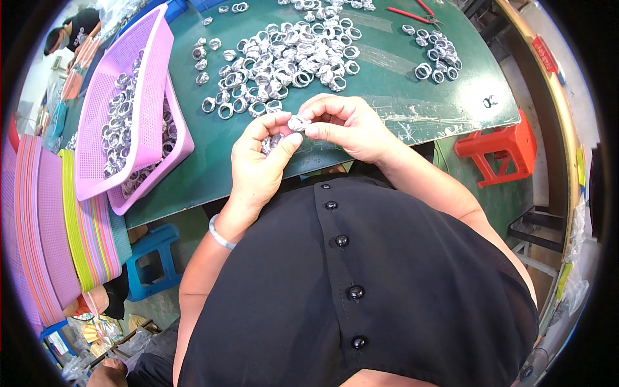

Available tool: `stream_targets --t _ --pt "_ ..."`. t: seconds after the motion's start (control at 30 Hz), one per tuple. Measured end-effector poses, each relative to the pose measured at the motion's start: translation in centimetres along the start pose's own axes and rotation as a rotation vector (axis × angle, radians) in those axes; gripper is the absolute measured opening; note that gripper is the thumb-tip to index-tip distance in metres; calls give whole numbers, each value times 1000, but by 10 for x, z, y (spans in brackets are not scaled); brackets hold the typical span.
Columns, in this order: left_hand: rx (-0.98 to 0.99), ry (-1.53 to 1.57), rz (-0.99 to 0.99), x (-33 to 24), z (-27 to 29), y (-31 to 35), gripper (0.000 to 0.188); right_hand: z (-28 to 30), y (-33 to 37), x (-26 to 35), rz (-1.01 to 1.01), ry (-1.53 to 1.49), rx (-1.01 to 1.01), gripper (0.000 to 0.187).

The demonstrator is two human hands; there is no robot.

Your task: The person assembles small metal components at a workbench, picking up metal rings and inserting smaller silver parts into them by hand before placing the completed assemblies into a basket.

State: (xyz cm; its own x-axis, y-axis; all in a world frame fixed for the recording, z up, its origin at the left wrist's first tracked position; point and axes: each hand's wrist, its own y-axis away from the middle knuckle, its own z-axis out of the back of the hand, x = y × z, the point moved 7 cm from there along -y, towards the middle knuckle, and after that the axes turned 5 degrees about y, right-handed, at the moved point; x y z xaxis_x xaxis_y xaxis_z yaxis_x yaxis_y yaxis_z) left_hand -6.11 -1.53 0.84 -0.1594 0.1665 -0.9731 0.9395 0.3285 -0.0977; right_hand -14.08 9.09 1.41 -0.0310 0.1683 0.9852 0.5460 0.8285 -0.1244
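Just above the near edge of the green table (393,106), a silvery ring (297,123) is pinched between the fingertips of both my hands. My left hand (255,164) is closed, with thumb and index finger on the ring's left side. More silvery rings (271,143) lie inside its curled fingers. From the right, my right hand (358,130) grips the same ring with thumb and fingers. Beyond my hands spreads a large pile of similar rings (290,57). A smaller cluster of rings (443,58) sits to the right, and a few rings (491,101) lie near the right corner.
Two lilac plastic baskets (161,39) with rings overlap at the table's left. Stacked colourful baskets (48,219) stand left of them. Red-handled pliers (412,14) lie at the far side. A red stool (500,151) and a blue stool (155,261) flank the table. Another person (80,29) is at far left.
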Motion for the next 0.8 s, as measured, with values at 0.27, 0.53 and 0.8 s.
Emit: stream_targets --t 0.27,0.53,0.8 --pt "33 75 124 8 -2 5 25 1 4 10 217 233 -13 16" --pt "39 272 279 17 -4 5 20 -9 12 36 374 552 -110 31" --pt "94 500 372 24 -6 10 25 -12 16 44 436 570 -130 42"
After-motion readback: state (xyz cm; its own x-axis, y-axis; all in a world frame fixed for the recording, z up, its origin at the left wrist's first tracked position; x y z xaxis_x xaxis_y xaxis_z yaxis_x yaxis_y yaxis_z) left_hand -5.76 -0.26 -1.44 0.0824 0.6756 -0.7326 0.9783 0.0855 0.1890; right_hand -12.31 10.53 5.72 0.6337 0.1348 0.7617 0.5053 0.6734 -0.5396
